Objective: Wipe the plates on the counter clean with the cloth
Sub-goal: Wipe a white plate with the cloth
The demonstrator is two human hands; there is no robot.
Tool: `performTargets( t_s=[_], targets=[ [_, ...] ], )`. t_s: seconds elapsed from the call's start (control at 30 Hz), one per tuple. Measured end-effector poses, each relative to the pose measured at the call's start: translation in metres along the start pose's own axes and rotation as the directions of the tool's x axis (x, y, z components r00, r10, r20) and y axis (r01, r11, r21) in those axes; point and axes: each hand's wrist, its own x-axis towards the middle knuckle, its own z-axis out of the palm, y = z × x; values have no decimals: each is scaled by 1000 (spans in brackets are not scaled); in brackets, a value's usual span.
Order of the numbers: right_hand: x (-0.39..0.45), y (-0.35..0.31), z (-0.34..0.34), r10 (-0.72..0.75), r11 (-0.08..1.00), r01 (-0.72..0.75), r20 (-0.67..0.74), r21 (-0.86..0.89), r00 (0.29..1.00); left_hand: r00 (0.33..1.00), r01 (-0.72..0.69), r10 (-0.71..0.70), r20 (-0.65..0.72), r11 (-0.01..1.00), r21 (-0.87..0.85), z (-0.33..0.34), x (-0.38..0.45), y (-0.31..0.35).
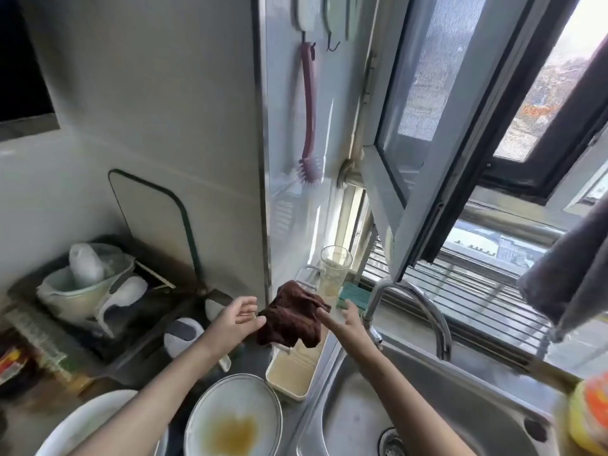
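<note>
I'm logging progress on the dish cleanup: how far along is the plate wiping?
Nothing looks wiped yet: the plate by the sink still has a brown stain. In hand: the left hand and right hand are at the brown cloth. Left: wiping that plate and the white plate beside it.

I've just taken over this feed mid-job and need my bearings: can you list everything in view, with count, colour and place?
cloth: 1, dark brown, between the hands above the tray
plate: 1, white with a brown stain, counter front centre
second plate: 1, white, front left, partly under the left arm
tray: 1, cream, counter edge beside the sink
glass: 1, clear, behind the cloth by the window
sponge: 1, green, right of the glass
dish brush: 1, pink, hanging on the wall
dish rack: 1, dark, left, holding pale bowls
sink: 1, steel, right
faucet: 1, steel, behind the sink
left hand: touching the cloth
right hand: touching the cloth
</note>
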Motion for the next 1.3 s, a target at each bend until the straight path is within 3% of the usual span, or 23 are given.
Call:
performTargets(
  t_s=[0.07, 0.13, 0.23, 0.43, 0.53, 0.63, 0.73, 0.8, 0.9, 1.0, 1.1, 1.17, 1.2, 1.3],
  targets=[
    [8, 1, 4, 129, 976, -144, 96, 162, 987, 999, 25, -25, -29, 1000, -14, 5, 10, 0],
    [15, 3, 10, 163, 949, -208, 197, 236, 967, 999, 29, -28, -24, 1000, 10, 10, 16, -2],
    [26, 11, 10, 210, 916, -249, 154, 314, 966, 1000, 22, -22, -12, 999, 34, 13, 21, -7],
    [30, 10, 12, 163, 881, -198, 118, 429, 980, 999, 44, -44, -8, 999, -22, -1, 10, -8],
    [25, -4, 15, 75, 898, -65, -6, 436, 997, 999, 25, -26, -27, 999, -31, -12, -1, -4],
    [5, -39, 23, -105, 951, 123, -78, 284, 991, 998, -10, 8, -56, 999, -36, -26, -16, 3],
    [-26, -77, 35, -317, 936, 308, 30, 171, 948, 992, -95, 90, -87, 994, -58, -39, -41, 17],
    [-50, -97, 40, -406, 901, 364, 159, 235, 900, 990, -129, 125, -71, 990, -52, -46, -63, 29],
    [-78, -108, 43, -489, 857, 381, 316, 346, 813, 986, -146, 149, 75, 988, -48, -49, -97, 39],
    [-95, -95, 54, -458, 876, 329, 400, 352, 794, 962, -100, 147, 229, 973, -206, -42, -122, 30],
    [-107, -61, 66, -328, 917, 237, 269, 321, 906, 969, -29, 86, 230, 971, -239, -31, -142, 14],
    [-114, -25, 69, -129, 920, 34, 220, 391, 967, 984, 64, 2, 177, 928, -366, -21, -151, -6],
    [-122, -3, 72, -30, 896, -106, 297, 430, 954, 984, 115, -41, 176, 892, -436, -14, -155, -15],
    [-160, 50, 91, 156, 793, -438, 554, 423, 818, 955, 283, -167, 245, 763, -582, 8, -169, -42]
  ],
)
